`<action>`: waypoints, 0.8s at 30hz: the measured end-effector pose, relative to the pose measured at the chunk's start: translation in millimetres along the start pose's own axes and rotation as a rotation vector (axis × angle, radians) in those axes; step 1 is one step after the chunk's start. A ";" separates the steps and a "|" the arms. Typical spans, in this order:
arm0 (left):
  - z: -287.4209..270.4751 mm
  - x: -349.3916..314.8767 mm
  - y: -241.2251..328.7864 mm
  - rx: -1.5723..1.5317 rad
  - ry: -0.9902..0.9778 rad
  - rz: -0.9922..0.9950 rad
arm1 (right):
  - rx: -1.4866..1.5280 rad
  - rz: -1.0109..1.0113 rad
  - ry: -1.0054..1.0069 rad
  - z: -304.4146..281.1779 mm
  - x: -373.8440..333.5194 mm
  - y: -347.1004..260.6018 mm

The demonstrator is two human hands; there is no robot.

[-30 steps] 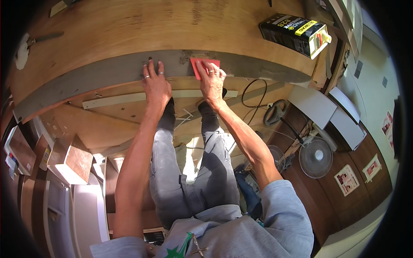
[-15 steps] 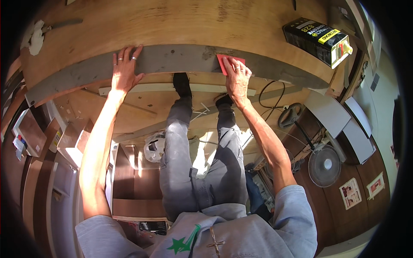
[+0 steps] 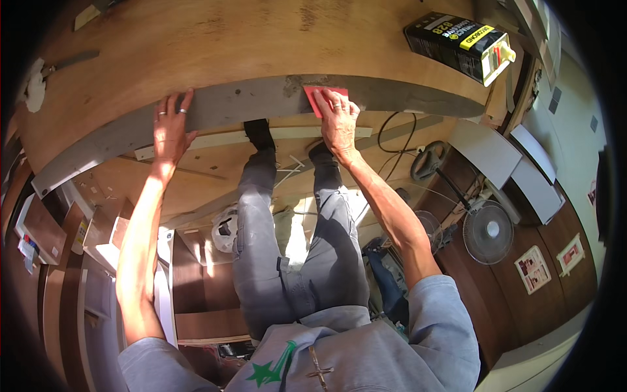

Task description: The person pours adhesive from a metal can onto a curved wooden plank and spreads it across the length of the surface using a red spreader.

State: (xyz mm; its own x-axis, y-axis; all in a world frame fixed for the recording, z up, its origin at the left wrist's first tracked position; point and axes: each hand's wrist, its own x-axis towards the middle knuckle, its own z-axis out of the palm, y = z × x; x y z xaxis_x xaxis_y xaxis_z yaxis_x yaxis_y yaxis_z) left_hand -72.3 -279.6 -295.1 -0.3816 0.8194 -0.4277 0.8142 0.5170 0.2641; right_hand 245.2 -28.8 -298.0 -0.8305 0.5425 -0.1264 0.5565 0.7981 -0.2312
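Note:
A long grey strip (image 3: pixel 222 104) lies along the near edge of the wooden worktop, with dark smudges on its surface. My left hand (image 3: pixel 172 127) rests on the strip's left part, fingers stretched over it and thumb apart at the near edge. My right hand (image 3: pixel 339 124) grips a thin, flat red piece (image 3: pixel 316 101) and presses it on the strip, right of centre. Beside the red piece, a rough brownish patch (image 3: pixel 297 85) marks the grey surface. Whether the red piece is a spreader or a sheet, I cannot tell.
A black and yellow adhesive can (image 3: pixel 457 46) lies tilted on the worktop at far right. White putty-like scrap (image 3: pixel 35 91) sits at far left. Below the edge are my legs (image 3: pixel 261 228), a white plastic bag (image 3: pixel 225 228), a black cable (image 3: pixel 413 134) and a fan (image 3: pixel 488 232).
The whole view has shifted and tilted a little, moving the worktop and can leftward. Both hands keep about the same places on the strip, the right still holding the red piece.

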 end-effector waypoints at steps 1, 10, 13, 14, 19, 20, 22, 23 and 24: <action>-4.8 1.4 -0.8 -0.001 0.015 0.017 | -0.009 -0.002 -0.006 0.8 -1.8 -0.4; -15.3 14.4 -5.0 -0.170 -0.014 -0.022 | -0.007 0.008 0.014 -11.5 -3.1 1.7; 22.4 22.4 -53.2 -0.148 0.303 -0.183 | 0.004 -0.011 0.029 -9.0 1.3 2.1; 23.3 31.1 -57.4 -0.158 0.398 -0.220 | -0.010 -0.017 0.033 -8.9 1.3 5.0; 42.4 70.7 -98.8 -0.088 0.714 -0.336 | -0.051 -0.073 -0.032 -4.1 -1.9 8.5; 49.0 74.5 -97.5 -0.051 0.728 -0.390 | -0.035 -0.077 -0.029 -3.9 -3.8 8.9; 61.3 78.4 -87.6 0.021 0.757 -0.497 | -0.007 -0.085 -0.022 -7.3 -7.5 10.3; 62.9 81.0 -83.9 0.010 0.762 -0.485 | -0.033 -0.081 0.023 -9.0 -7.4 9.5; 62.5 84.1 -82.5 0.000 0.767 -0.472 | -0.065 -0.099 0.096 -7.2 -1.3 12.5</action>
State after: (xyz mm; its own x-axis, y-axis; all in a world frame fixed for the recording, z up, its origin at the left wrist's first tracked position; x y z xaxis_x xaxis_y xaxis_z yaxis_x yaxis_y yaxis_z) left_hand -144.2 -268.9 -406.8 -0.8633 0.4620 0.2032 0.4991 0.8414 0.2072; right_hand 253.5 -17.6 -293.8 -0.8769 0.4804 -0.0130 0.4751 0.8625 -0.1744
